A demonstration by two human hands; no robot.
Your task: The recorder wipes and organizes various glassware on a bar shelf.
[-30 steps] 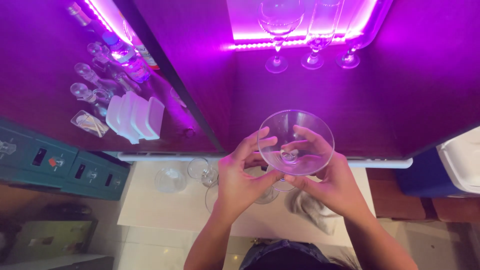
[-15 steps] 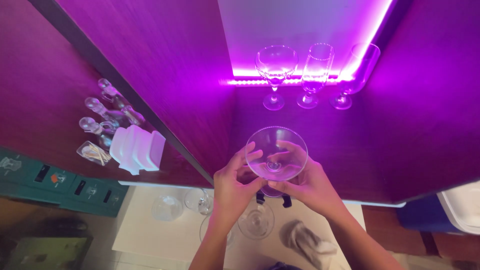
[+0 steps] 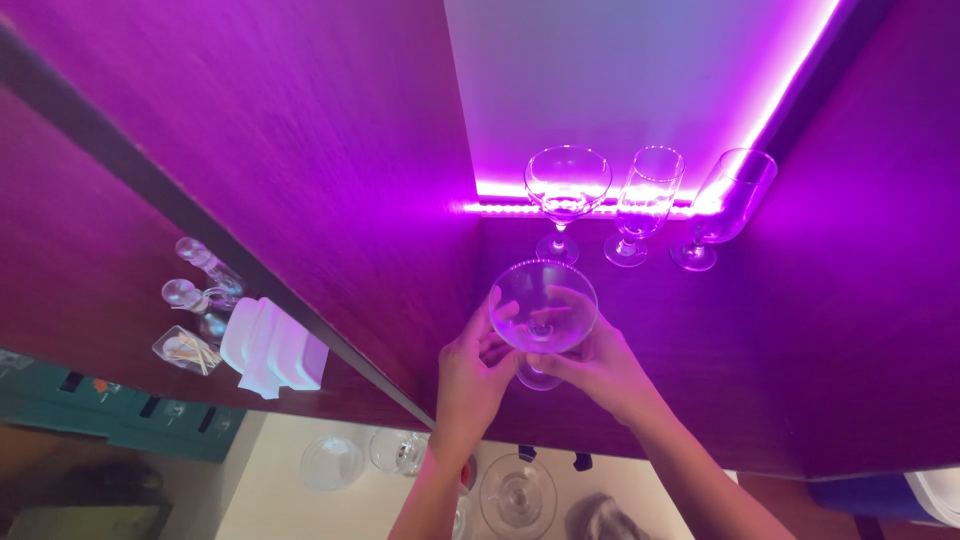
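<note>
— What do you see in the middle?

— I see a coupe glass (image 3: pixel 545 308), clear, with a wide shallow bowl. It is over the dark wooden shelf (image 3: pixel 760 360), near its front edge, and both hands hold it. Its foot is low, close to the shelf, but I cannot tell if it touches.

— How are the hands placed?

— The left hand (image 3: pixel 472 375) comes from below, with the forearm going straight up. Its fingers are closed around the left side of the bowl and the thumb lies on the rim. The right hand (image 3: pixel 598 368) comes from the lower right, the forearm slanted. Its fingers are closed under the bowl, around the stem. So both hands grip the same glass.

— What is around it?

— Behind it, at the back of the shelf, three more glasses stand upright in a row: another coupe (image 3: pixel 566 200), then two taller wine glasses (image 3: pixel 640 205). A pink light strip (image 3: pixel 590 208) glows just behind them. To the left, on a lower shelf, I see a white napkin holder (image 3: pixel 272 348). Below, on the pale counter (image 3: pixel 270 470), some more clear glasses (image 3: pixel 332 462) are standing.
</note>
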